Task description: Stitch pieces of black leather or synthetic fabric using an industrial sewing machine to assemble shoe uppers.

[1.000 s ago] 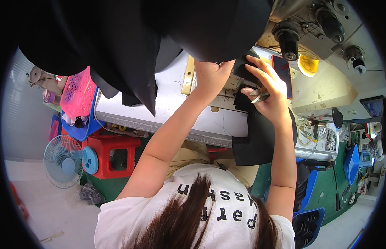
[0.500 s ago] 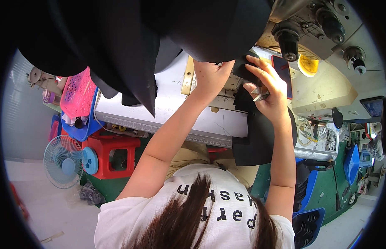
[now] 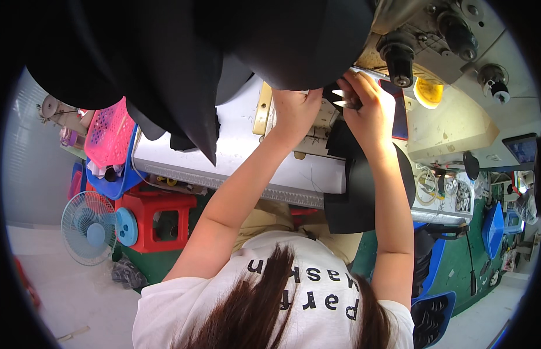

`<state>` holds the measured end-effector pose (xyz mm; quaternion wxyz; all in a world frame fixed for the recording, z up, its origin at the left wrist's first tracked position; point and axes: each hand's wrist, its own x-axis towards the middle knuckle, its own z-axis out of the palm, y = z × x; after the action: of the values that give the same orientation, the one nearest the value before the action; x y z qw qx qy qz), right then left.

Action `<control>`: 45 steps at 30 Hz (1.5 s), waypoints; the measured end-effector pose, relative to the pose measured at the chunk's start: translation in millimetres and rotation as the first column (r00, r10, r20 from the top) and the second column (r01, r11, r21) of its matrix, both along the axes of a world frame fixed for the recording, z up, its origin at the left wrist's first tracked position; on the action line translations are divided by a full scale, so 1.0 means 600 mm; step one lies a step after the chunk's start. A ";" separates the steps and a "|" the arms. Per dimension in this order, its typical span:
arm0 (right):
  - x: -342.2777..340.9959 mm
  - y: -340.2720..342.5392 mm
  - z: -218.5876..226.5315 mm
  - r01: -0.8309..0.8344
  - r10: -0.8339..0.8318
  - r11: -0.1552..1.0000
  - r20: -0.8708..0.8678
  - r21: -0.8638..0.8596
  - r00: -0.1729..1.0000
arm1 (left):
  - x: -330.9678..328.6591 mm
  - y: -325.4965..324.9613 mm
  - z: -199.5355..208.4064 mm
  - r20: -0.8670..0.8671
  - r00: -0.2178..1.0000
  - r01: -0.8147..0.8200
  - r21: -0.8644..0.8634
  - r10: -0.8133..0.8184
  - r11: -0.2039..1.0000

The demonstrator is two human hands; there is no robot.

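Observation:
My right hand (image 3: 370, 107) is closed around small metal thread snips (image 3: 347, 103), whose pointed tips stick out to the left. Its fingers are bent close to the edge of a large dark shape that covers the top of the view. A black sheet piece (image 3: 363, 192) hangs over the table's front edge below the right wrist. My left hand (image 3: 295, 113) reaches under the dark shape beside the sewing machine bed, and its fingertips are hidden there. What the left fingers touch cannot be seen.
The sewing machine head (image 3: 421, 52) with thread knobs stands at upper right, near a yellow round dish (image 3: 428, 92) and a phone (image 3: 400, 110). Left are a pink basket (image 3: 109, 132), a red stool (image 3: 163, 221) and a fan (image 3: 90, 227). A ruler strip (image 3: 247, 185) runs along the table's front edge.
The right hand has moved slightly left and up; its fingers, earlier spread on the black piece, are now curled in. The snips' tips have shifted up and left. The left hand has hardly moved.

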<state>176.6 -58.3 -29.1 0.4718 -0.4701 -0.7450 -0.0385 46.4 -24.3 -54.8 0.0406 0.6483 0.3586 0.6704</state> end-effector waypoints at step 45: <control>0.083 -0.047 0.011 -0.257 0.220 0.964 0.347 0.064 0.912 | -0.154 0.008 0.098 -0.293 0.546 0.294 -0.810 -0.785 0.507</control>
<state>226.7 -86.5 -22.3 0.3636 -0.3356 -0.8632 -0.1006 -46.1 -19.6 4.2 0.3741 0.8504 0.3266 0.1740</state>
